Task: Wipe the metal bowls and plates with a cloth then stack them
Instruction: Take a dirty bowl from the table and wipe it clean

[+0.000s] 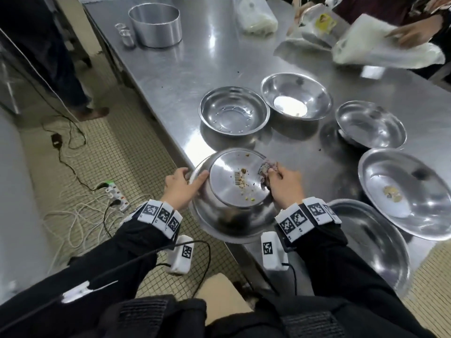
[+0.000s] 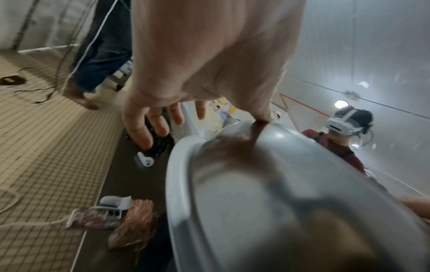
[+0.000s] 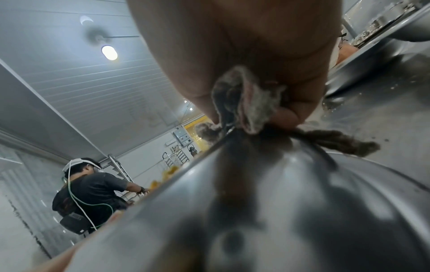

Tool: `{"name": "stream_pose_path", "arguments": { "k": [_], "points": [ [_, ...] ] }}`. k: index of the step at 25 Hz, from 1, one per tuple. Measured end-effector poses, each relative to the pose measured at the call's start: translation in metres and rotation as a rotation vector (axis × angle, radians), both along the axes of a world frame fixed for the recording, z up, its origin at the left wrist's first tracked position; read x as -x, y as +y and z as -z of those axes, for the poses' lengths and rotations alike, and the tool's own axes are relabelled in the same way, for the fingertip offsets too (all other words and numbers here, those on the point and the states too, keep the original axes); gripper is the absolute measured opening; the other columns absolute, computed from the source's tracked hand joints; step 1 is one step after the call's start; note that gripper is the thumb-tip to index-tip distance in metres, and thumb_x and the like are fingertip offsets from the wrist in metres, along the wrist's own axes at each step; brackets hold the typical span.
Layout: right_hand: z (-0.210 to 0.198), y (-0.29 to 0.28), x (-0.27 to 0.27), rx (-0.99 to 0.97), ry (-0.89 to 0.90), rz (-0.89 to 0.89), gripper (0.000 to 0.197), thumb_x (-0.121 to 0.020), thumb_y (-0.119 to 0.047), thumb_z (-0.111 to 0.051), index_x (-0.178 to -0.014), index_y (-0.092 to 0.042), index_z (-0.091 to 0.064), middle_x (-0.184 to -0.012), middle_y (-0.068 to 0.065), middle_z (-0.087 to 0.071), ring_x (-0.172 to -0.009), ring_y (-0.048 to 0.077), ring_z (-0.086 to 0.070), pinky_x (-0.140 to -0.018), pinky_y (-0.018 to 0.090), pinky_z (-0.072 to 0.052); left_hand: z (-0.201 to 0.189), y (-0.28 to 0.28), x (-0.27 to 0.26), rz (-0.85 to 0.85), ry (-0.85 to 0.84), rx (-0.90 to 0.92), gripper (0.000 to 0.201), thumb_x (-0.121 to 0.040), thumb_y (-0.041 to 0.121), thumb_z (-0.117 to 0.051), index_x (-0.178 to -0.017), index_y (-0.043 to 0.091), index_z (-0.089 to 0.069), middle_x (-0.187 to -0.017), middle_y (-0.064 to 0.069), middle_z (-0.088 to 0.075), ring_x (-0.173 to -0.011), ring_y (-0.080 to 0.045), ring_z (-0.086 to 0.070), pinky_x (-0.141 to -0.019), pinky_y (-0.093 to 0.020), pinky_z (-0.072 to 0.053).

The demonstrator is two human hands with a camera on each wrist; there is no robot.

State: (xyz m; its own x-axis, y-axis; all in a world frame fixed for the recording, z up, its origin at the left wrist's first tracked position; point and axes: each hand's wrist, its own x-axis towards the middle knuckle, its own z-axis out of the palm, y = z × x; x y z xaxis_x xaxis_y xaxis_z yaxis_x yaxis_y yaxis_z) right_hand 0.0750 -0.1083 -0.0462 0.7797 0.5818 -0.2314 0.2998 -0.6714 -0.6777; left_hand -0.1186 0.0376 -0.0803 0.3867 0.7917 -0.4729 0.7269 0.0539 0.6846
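Lower centre of the head view: left hand steadies an upturned bowl, thumb on its side, fingers spread past the rim. Right hand pinches a grey cloth against the bowl's crumb-strewn base, right edge.

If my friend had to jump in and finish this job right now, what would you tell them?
Left hand: steadies the upturned bowl at its left rim, at the table's near edge.
Right hand: its grip pinches the grey cloth against the bowl's bottom, right side.
Done: nothing is stacked yet.
Left: crumbs and a barcode sticker remain on the bowl's bottom. Two bowls and a small plate sit farther back; a soiled plate and another plate sit to the right. Wipe them all, then stack.
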Motion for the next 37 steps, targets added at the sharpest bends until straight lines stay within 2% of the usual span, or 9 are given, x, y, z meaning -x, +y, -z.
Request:
{"name": "stream_pose_path", "arguments": {
  "k": [2, 5, 8, 12, 17, 20, 26, 31, 37],
  "points": [
    [-0.002, -0.002, 0.02, 0.006, 0.013, 0.019, 0.035, -0.099, -0.03, -0.04, -0.129, -0.019, -0.055, -0.125, 0.018, -0.051, -0.107, 0.033, -0.053, -0.1, 0.035, -0.039, 0.002, 0.001, 0.01, -0.046, -0.052, 0.197, 0.106, -0.068, 0.082, -0.052, -0.147, 0.017, -0.025, -0.138, -0.017, -0.044, -0.115, -0.036, -0.055, -0.091, -0.048, -0.053],
    [-0.005, -0.004, 0.046, -0.019, 0.044, 0.06, 0.039, -0.101, -0.03, -0.037, -0.135, -0.013, -0.048, -0.137, 0.018, -0.04, -0.126, 0.033, -0.038, -0.103, 0.03, -0.03, 0.011, 0.008, 0.028, -0.089, -0.19, 0.44, 0.123, -0.042, 0.096, -0.054, -0.128, 0.007, -0.051, -0.11, -0.013, -0.069, -0.094, -0.035, -0.069, -0.078, -0.052, -0.058],
    [0.002, -0.002, 0.06, -0.084, 0.003, 0.106, 0.038, -0.101, -0.03, -0.037, -0.132, -0.013, -0.052, -0.128, 0.016, -0.045, -0.117, 0.027, -0.043, -0.092, 0.022, -0.03, 0.02, 0.015, 0.036, -0.181, -0.274, 0.42, 0.118, -0.032, 0.098, -0.056, -0.113, 0.012, -0.063, -0.109, -0.01, -0.07, -0.099, -0.033, -0.066, -0.087, -0.052, -0.055],
    [0.001, 0.0, 0.073, -0.1, -0.034, 0.137, 0.037, -0.102, -0.028, -0.036, -0.129, -0.01, -0.054, -0.117, 0.016, -0.046, -0.095, 0.018, -0.043, -0.084, 0.019, -0.03, 0.014, 0.022, 0.041, -0.271, -0.403, 0.319, 0.097, -0.042, 0.092, -0.063, -0.094, 0.01, -0.072, -0.093, -0.006, -0.075, -0.093, -0.026, -0.069, -0.093, -0.042, -0.052],
    [-0.024, -0.009, 0.077, -0.204, -0.19, 0.17, 0.033, -0.1, -0.028, -0.04, -0.115, -0.007, -0.061, -0.105, 0.016, -0.056, -0.095, 0.027, -0.055, -0.082, 0.026, -0.036, -0.017, 0.023, 0.036, -0.254, -0.561, 0.284, 0.08, -0.057, 0.077, -0.072, -0.098, 0.008, -0.071, -0.093, -0.006, -0.075, -0.092, -0.023, -0.071, -0.09, -0.036, -0.055],
    [-0.055, -0.04, 0.079, -0.221, -0.309, 0.225, 0.03, -0.099, -0.027, -0.042, -0.114, -0.009, -0.06, -0.1, 0.009, -0.05, -0.091, 0.016, -0.044, -0.079, 0.023, -0.028, -0.045, 0.014, 0.021, -0.13, -0.615, 0.243, 0.096, -0.042, 0.085, -0.072, -0.102, 0.01, -0.07, -0.097, -0.007, -0.075, -0.094, -0.025, -0.071, -0.092, -0.041, -0.054],
    [-0.111, -0.135, 0.077, -0.258, -0.491, 0.419, 0.029, -0.098, -0.032, -0.044, -0.115, -0.016, -0.061, -0.103, 0.005, -0.057, -0.097, 0.021, -0.052, -0.087, 0.033, -0.041, -0.105, -0.061, -0.032, 0.21, -0.685, 0.181, 0.081, -0.052, 0.088, -0.063, -0.092, 0.017, -0.067, -0.102, -0.006, -0.073, -0.099, -0.023, -0.068, -0.098, -0.04, -0.05],
    [-0.142, -0.255, 0.068, -0.198, -0.614, 0.633, 0.031, -0.098, -0.031, -0.044, -0.111, -0.01, -0.062, -0.103, 0.013, -0.063, -0.097, 0.03, -0.056, -0.086, 0.04, -0.044, -0.123, -0.163, -0.099, 0.399, -0.68, 0.219, 0.1, -0.037, 0.098, -0.057, -0.098, 0.019, -0.071, -0.106, -0.005, -0.072, -0.102, -0.023, -0.067, -0.099, -0.04, -0.049],
    [-0.145, -0.408, 0.075, -0.046, -0.571, 0.819, 0.032, -0.099, -0.03, -0.04, -0.105, -0.006, -0.061, -0.101, 0.015, -0.061, -0.095, 0.03, -0.054, -0.073, 0.029, -0.032, -0.112, -0.314, -0.135, 0.627, -0.543, 0.39, 0.111, -0.05, 0.098, -0.048, -0.114, 0.008, -0.064, -0.11, -0.011, -0.071, -0.097, -0.025, -0.068, -0.093, -0.039, -0.052]
  ]
}}
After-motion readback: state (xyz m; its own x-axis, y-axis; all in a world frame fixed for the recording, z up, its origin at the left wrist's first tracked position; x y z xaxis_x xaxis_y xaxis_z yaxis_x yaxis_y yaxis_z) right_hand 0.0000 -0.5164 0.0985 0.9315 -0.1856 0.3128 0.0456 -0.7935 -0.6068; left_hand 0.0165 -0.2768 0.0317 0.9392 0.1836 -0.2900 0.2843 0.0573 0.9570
